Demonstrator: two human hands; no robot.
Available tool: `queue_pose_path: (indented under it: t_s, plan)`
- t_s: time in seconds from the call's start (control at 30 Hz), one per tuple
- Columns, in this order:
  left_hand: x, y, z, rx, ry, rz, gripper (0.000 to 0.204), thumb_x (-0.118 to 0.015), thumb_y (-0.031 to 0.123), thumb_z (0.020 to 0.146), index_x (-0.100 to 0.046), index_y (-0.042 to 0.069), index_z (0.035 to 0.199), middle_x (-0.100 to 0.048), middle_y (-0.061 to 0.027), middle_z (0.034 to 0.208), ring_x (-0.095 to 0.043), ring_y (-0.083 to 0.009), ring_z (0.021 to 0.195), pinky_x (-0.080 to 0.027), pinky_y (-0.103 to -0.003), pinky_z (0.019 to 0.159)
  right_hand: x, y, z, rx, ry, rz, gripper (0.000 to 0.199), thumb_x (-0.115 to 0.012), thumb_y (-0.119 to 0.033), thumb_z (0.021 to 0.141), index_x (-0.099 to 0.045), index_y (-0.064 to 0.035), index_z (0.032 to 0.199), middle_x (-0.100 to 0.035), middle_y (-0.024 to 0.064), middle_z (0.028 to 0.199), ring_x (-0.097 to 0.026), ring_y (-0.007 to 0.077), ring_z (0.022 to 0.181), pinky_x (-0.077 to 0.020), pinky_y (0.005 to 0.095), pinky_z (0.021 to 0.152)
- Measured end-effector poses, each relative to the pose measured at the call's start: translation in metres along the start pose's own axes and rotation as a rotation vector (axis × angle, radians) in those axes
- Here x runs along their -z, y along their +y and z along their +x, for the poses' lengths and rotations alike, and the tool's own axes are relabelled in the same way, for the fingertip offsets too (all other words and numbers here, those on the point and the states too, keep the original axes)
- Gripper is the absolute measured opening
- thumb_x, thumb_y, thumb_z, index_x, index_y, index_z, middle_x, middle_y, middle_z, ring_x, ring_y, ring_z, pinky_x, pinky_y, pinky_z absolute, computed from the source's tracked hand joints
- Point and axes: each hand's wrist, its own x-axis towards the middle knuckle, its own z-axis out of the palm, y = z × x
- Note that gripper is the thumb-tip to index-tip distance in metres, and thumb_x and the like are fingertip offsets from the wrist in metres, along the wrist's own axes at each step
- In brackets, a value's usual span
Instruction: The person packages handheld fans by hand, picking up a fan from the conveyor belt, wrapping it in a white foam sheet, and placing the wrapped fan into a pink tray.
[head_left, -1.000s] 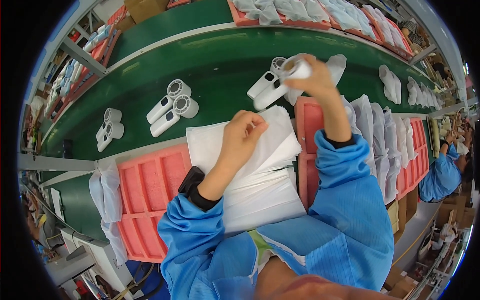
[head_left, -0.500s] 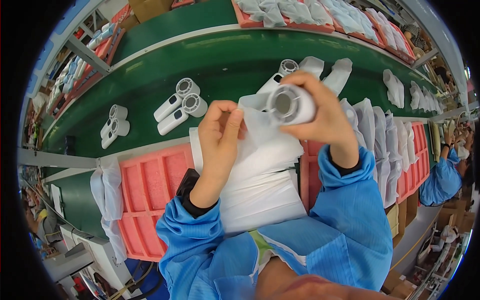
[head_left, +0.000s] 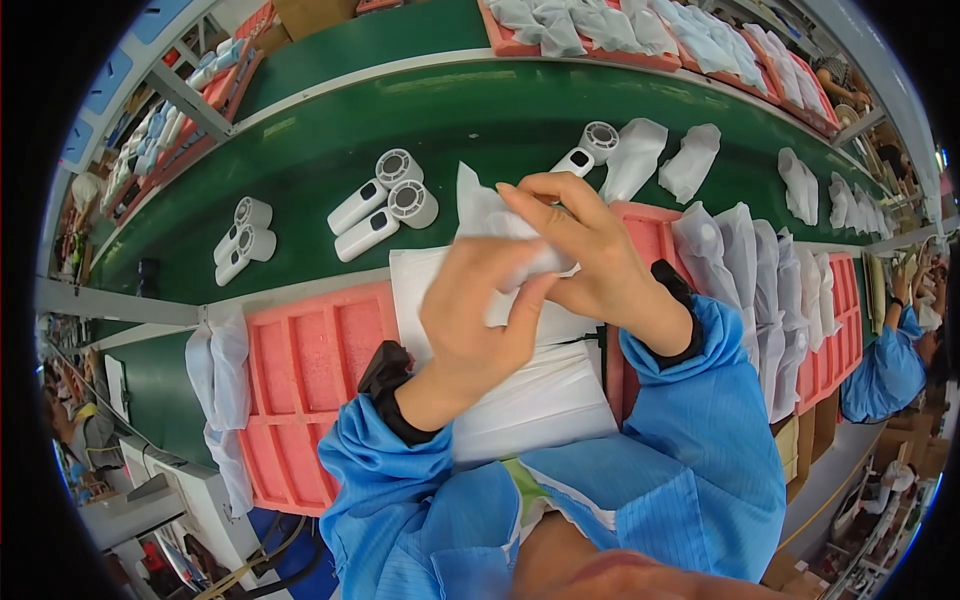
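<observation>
Above a stack of white translucent bags point(head_left: 525, 400), my two hands close around a white bag point(head_left: 473, 205). A pale rounded form shows faintly through it, likely the white hair-dryer-shaped device with a round end; the fingers cover most of it. My left hand point(head_left: 470, 310), slightly blurred, curls around the near side, thumb toward the bag. My right hand point(head_left: 595, 250) grips the bag's right side, with bent fingers over its upper part. Beyond the hands, a bare white device point(head_left: 575, 162) lies beside a bagged one point(head_left: 635, 160).
Pairs of white devices point(head_left: 365, 215) lie on the green bench point(head_left: 480, 115). Pink divided trays point(head_left: 320, 360) flank the bag stack. Bagged devices point(head_left: 745, 260) fill the right tray; others point(head_left: 218, 375) rest at the left tray's edge. Another person's blue sleeve point(head_left: 880, 370) is at far right.
The round-ended device, bare in my right hand earlier, is now out of plain sight, in or behind the bag. My hands have come together, the left moving right.
</observation>
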Motion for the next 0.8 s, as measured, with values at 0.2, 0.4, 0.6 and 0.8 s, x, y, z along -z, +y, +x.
queue_pose_path:
  t_s: [0.2, 0.4, 0.6, 0.8]
  plan:
    - [-0.002, 0.0, -0.007, -0.339, -0.086, 0.483, 0.046, -0.068, -0.011, 0.063, -0.069, 0.005, 0.106, -0.059, -0.0133, 0.102, -0.059, -0.0244, 0.069, -0.048, -0.029, 0.053, 0.0, 0.003, 0.003, -0.017, 0.153, -0.139, 0.072, -0.08, -0.001, 0.059, -0.054, 0.0, 0.126, -0.05, 0.0164, 0.117, -0.056, 0.0302, 0.1, -0.0484, 0.0361, 0.082]
    - [-0.007, -0.007, 0.002, -0.016, -0.084, 0.413, 0.068, -0.074, -0.005, 0.061, -0.057, 0.008, 0.126, -0.057, -0.0133, 0.112, -0.061, -0.0246, 0.081, -0.051, -0.031, 0.061, -0.015, 0.004, 0.002, -0.092, 0.362, -0.102, 0.064, -0.081, -0.004, 0.064, -0.05, -0.0005, 0.119, -0.05, 0.0166, 0.113, -0.055, 0.0297, 0.1, -0.0483, 0.0365, 0.081]
    - [0.01, -0.022, 0.013, 0.158, 0.028, 0.159, 0.082, -0.079, -0.001, 0.061, -0.046, 0.011, 0.136, -0.055, -0.0142, 0.119, -0.061, -0.0256, 0.097, -0.052, -0.031, 0.074, -0.009, -0.003, -0.004, -0.157, 0.145, 0.385, 0.065, -0.082, -0.01, 0.065, -0.047, -0.0021, 0.118, -0.05, 0.0156, 0.114, -0.052, 0.0287, 0.105, -0.0481, 0.0355, 0.081]
    - [0.047, -0.027, 0.034, 0.138, -0.264, -0.318, 0.055, -0.08, 0.002, 0.067, -0.058, 0.007, 0.117, -0.053, -0.0141, 0.124, -0.055, -0.0267, 0.113, -0.048, -0.034, 0.089, -0.006, 0.006, 0.01, -0.108, 0.118, 0.11, 0.059, -0.078, -0.01, 0.068, -0.048, -0.0009, 0.117, -0.054, 0.013, 0.11, -0.055, 0.0251, 0.101, -0.0491, 0.035, 0.079]
